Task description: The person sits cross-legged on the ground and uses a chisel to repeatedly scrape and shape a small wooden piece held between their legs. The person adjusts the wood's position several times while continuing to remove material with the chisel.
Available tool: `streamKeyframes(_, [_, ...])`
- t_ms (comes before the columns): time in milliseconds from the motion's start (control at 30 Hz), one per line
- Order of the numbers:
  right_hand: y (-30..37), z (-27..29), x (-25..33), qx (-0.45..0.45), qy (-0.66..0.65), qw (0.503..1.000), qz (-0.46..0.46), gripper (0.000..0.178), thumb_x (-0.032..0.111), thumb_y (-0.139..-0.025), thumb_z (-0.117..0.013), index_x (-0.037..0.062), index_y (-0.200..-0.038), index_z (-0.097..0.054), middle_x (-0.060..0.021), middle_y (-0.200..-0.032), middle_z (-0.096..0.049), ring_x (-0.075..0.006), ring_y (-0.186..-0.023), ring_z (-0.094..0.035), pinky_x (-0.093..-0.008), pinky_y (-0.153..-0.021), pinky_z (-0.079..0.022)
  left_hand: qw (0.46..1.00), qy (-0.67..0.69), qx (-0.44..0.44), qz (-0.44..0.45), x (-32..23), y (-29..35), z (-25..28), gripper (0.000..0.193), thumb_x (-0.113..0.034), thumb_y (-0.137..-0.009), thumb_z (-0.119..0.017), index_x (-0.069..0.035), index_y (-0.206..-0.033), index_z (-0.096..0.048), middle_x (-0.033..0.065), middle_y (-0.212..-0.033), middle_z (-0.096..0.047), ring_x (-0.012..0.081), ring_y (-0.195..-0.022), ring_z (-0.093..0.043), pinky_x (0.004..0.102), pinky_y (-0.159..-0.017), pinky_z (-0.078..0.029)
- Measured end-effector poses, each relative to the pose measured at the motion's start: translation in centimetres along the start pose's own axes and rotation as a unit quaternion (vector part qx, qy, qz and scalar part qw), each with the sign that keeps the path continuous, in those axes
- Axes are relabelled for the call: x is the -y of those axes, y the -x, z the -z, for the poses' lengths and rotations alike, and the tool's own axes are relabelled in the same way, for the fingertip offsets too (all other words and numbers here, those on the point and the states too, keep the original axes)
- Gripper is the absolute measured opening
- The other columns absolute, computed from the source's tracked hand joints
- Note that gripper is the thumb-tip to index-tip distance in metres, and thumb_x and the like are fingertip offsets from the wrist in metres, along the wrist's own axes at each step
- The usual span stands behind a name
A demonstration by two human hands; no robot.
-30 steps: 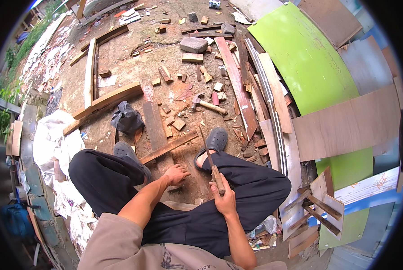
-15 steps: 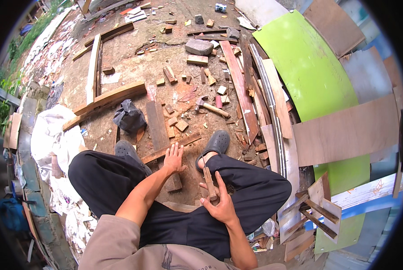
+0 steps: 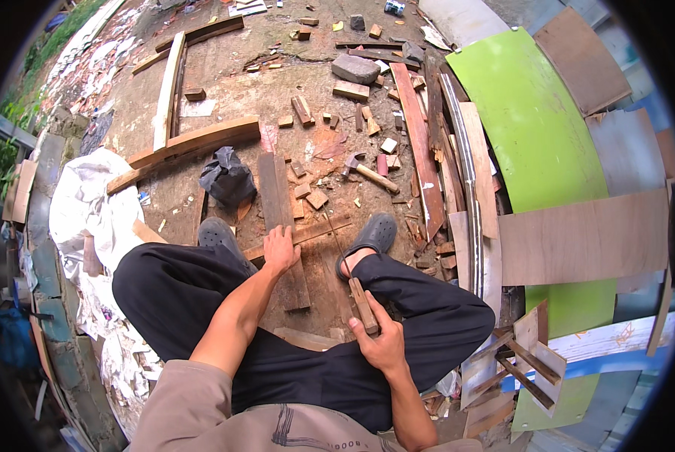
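My left hand (image 3: 280, 251) has its fingers curled over a narrow wooden strip (image 3: 321, 230), pressing it where it crosses a dark wooden plank (image 3: 272, 192) between my feet. In my right hand (image 3: 381, 337) is a handsaw (image 3: 363, 303), gripped by its wooden handle. The thin blade, seen nearly edge-on, slants up and left, its far end near the strip's right part. Whether the teeth touch the wood I cannot tell. Beyond the strip lie small cut blocks (image 3: 317, 198) and a claw hammer (image 3: 373, 175) with a wooden handle.
A black plastic bag (image 3: 227, 178) sits beyond my left shoe. Long boards (image 3: 419, 143) and a green panel (image 3: 529, 113) line the right side. White sacking (image 3: 92, 203) is heaped at the left. A grey stone (image 3: 355, 69) and scattered offcuts lie farther out.
My left hand has gone from flat and spread to curled over the strip. The saw in my right hand has turned, its blade now showing toward the strip's right part. My view has shifted slightly.
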State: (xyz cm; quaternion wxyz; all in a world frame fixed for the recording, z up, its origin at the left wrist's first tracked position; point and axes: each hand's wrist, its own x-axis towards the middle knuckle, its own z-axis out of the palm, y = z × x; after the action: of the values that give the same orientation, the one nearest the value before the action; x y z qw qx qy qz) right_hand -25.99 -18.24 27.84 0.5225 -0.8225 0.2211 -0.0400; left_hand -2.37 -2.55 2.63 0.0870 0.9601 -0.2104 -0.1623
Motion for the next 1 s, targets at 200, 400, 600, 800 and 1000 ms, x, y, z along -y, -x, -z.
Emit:
streamKeyframes(200, [0.5, -1.1, 0.7, -0.004, 0.006, 1.000, 0.012, 0.058, 0.014, -0.090, -0.074, -0.0078, -0.140, -0.055, -0.0312, -0.107, -0.072, -0.0360, -0.100, -0.076, -0.0364, -0.082, -0.058, 0.967, 0.056, 0.246, 0.025, 3.5, -2.2, 0.0, 0.090, -0.042, -0.093, -0.069, -0.019, -0.165, -0.019, 0.0190, -0.159, -0.039, 0.0393, -0.145, -0.039, 0.0509, -0.116, -0.039])
streamKeyframes(400, [0.5, -2.6, 1.4, 0.020, 0.000, 1.000, -0.010, 0.058, 0.013, -0.090, -0.073, -0.0069, -0.142, -0.055, -0.0318, -0.107, -0.072, -0.0378, -0.100, -0.075, -0.0369, -0.082, -0.058, 0.977, 0.055, 0.204, 0.038, 3.6, -1.8, -2.9, 0.092, -0.044, -0.093, -0.071, -0.024, -0.166, -0.018, 0.0199, -0.167, -0.027, 0.0417, -0.152, -0.029, 0.0544, -0.117, -0.039])
streamKeyframes(600, [0.6, -3.7, 1.2, 0.032, 0.006, 0.999, -0.001, 0.057, 0.012, -0.090, -0.073, -0.0066, -0.141, -0.055, -0.0323, -0.103, -0.072, -0.0385, -0.096, -0.076, -0.0377, -0.079, -0.058, 0.965, 0.073, 0.247, 0.046, 3.7, -2.1, -1.8, 0.101, -0.049, -0.090, -0.074, -0.025, -0.166, -0.013, 0.0203, -0.170, -0.017, 0.0426, -0.155, -0.022, 0.0572, -0.121, -0.032])
streamKeyframes(800, [0.7, -4.7, 1.0, 0.044, 0.039, 0.998, -0.002, 0.060, 0.015, -0.091, -0.073, -0.0055, -0.144, -0.053, -0.0302, -0.090, -0.071, -0.0416, -0.082, -0.075, -0.0406, -0.070, -0.058, 0.959, 0.090, 0.262, 0.060, 2.6, -1.4, -0.4, 0.111, -0.054, -0.087, -0.076, -0.026, -0.167, -0.005, 0.0192, -0.172, -0.006, 0.0420, -0.158, -0.012, 0.0581, -0.124, -0.024])
streamKeyframes(1000, [-0.8, -6.1, 1.6, 0.099, 0.082, 0.991, -0.045, 0.059, 0.017, -0.095, -0.068, 0.0012, -0.148, -0.050, -0.0347, -0.108, -0.069, -0.0429, -0.086, -0.074, -0.0404, -0.076, -0.057, 0.963, 0.095, 0.243, 0.058, 2.8, -0.8, -1.3, 0.115, -0.060, -0.084, -0.075, -0.026, -0.167, -0.003, 0.0207, -0.172, 0.001, 0.0431, -0.158, -0.008, 0.0589, -0.124, -0.022])
